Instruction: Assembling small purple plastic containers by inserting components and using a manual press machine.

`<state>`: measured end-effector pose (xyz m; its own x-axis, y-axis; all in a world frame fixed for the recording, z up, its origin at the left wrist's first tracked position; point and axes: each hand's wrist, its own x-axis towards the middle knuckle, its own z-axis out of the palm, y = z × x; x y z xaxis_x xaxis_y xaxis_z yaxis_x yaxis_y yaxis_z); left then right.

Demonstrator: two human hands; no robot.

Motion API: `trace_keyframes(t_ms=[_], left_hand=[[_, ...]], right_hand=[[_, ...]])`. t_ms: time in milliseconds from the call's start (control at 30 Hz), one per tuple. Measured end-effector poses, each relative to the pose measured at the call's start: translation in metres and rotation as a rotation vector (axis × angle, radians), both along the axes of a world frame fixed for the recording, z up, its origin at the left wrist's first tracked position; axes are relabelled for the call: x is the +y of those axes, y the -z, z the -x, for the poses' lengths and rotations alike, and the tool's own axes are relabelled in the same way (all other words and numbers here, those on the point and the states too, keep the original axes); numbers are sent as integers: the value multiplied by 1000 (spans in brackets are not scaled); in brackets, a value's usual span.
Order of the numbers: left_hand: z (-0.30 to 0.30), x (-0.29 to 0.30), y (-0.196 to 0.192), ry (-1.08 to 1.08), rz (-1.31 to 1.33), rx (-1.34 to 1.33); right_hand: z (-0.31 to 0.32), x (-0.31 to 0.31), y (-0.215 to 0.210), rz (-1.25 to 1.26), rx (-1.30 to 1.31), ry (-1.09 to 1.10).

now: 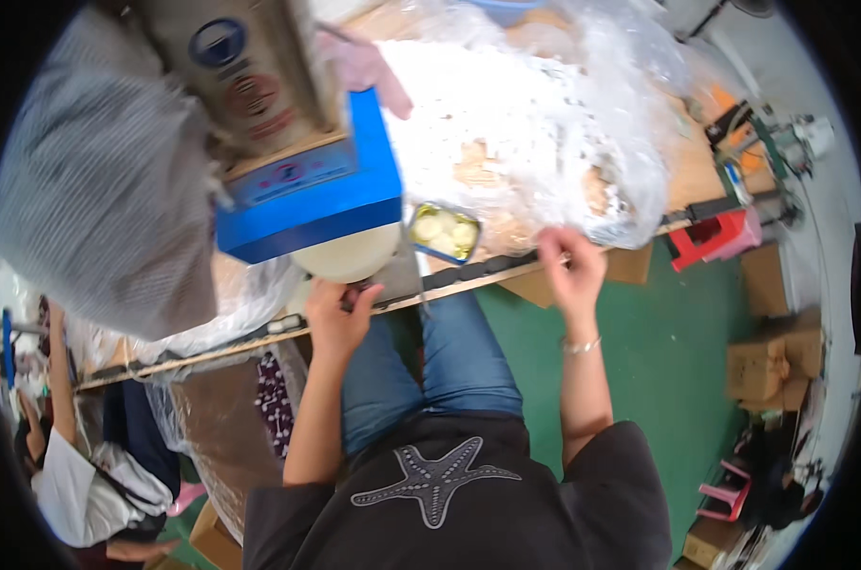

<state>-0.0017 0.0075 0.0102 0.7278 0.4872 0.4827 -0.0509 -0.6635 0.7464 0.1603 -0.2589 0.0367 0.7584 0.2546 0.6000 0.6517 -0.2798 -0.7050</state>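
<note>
The left hand point(336, 328) pinched a dark piece point(353, 296), likely steadying it. The right hand point(575, 277) curled its fingers, their hold unclear.

A wooden workbench point(689, 179) carries crumpled clear plastic point(640, 128) and a small blue-rimmed tray point(439, 254).

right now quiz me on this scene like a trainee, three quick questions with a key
1. Which is nearer the blue machine: the left hand or the right hand?
2. True or false: the small tray with pale round pieces lies left of the blue machine.
3. Fill in: the starfish print is on a ___ shirt.

Key:
1. The left hand.
2. False; it lies to the right.
3. Black.
</note>
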Motion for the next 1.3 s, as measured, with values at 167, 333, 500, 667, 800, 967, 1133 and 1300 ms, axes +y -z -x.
trace_keyframes(t_ms=[167, 333, 500, 667, 800, 967, 1133, 1300], left_hand=[[-5, -4, -2, 21, 9, -29], [-6, -7, -2, 4, 1, -16], [-4, -5, 4, 5, 39, -17], [-7, -1, 7, 39, -28, -41], [-5, -2, 6, 42, 5, -36], [-6, -1, 2, 33, 8, -41], [-4, 2, 4, 45, -21, -59], [-6, 2, 4, 67, -2, -56]], right_hand=[[-135, -96, -3, 372, 44, 460], [-171, -90, 1, 1015, 186, 787], [-169, -75, 10, 1000, 218, 733], [-127, -44, 2, 461, -57, 279], [-41, 31, -17, 342, -67, -264], [-26, 61, -2, 604, -234, -369], [-26, 66, -2, 429, -31, -271], [24, 94, -15, -150, 502, -439]])
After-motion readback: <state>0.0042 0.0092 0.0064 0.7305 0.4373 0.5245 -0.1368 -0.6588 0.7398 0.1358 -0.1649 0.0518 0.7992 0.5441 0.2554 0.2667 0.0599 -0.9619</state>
